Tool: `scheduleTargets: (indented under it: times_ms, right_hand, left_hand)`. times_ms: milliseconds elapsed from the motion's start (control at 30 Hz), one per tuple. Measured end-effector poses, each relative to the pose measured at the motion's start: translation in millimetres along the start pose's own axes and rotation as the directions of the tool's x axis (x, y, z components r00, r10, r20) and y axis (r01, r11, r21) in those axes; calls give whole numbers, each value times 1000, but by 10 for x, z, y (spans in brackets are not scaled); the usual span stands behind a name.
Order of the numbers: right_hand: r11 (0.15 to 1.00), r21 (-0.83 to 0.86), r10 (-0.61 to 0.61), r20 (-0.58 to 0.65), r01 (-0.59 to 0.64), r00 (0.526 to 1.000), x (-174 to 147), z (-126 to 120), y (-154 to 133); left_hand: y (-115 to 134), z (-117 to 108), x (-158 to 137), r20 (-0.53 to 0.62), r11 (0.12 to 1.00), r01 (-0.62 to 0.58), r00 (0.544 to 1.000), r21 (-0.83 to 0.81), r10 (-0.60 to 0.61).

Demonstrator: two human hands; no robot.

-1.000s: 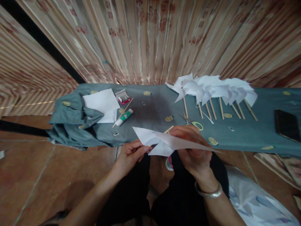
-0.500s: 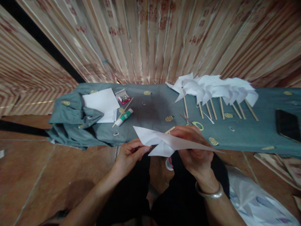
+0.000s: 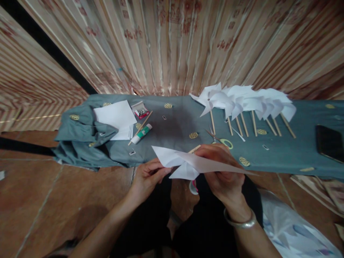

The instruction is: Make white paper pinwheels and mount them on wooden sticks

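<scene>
A white paper pinwheel (image 3: 185,164) is held between my two hands over my lap, near the front edge of the table. My left hand (image 3: 149,177) pinches at its left side, thumb against the fingers. On the other side my right hand (image 3: 223,172) is closed around the pinwheel's back, several fingers hidden by a large paper blade. The end of a wooden stick (image 3: 194,148) shows above the paper by the right fingers; the rest of it is hidden. Scissors with yellow-green handles (image 3: 225,143) lie just beyond my right hand.
Finished-looking pinwheels (image 3: 242,102) lie in a row at the back right. On the left are paper sheets (image 3: 115,114), a small red box of metal pieces (image 3: 142,111), a glue stick (image 3: 142,134) and a loose stick (image 3: 147,117). A phone (image 3: 330,143) lies far right.
Almost nothing differs. The pinwheel's left tip sits very slightly lower, and both hands keep their hold.
</scene>
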State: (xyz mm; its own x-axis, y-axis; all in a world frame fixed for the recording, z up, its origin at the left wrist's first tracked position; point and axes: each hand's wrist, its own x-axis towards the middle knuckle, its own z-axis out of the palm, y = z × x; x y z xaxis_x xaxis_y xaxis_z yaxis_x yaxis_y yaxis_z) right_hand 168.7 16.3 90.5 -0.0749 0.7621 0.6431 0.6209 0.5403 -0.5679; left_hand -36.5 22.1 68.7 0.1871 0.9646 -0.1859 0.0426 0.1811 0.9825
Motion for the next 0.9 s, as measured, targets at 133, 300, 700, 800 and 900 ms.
scheduleTargets:
  times_ms: [133, 300, 700, 800, 900]
  right_hand:
    - [1000, 15, 6, 9, -6, 1000, -1, -1, -4]
    - [999, 38, 10, 28, -11, 1000, 5, -9, -11]
    - [999, 30, 12, 38, -13, 999, 10, -9, -13]
    - [999, 34, 9, 39, -10, 999, 12, -12, -17]
    - [999, 31, 16, 46, -18, 999, 12, -13, -22]
  left_hand:
    - [7, -4, -1, 8, 1000, -2, 1000, -14, 2]
    - [12, 0, 1, 14, 1000, -5, 1000, -21, 5]
    - [10, 16, 3, -6, 997, -22, 1000, -77, 22]
    - [10, 16, 6, -9, 997, -24, 1000, -72, 24]
    - [9, 12, 9, -9, 997, -45, 999, -69, 45]
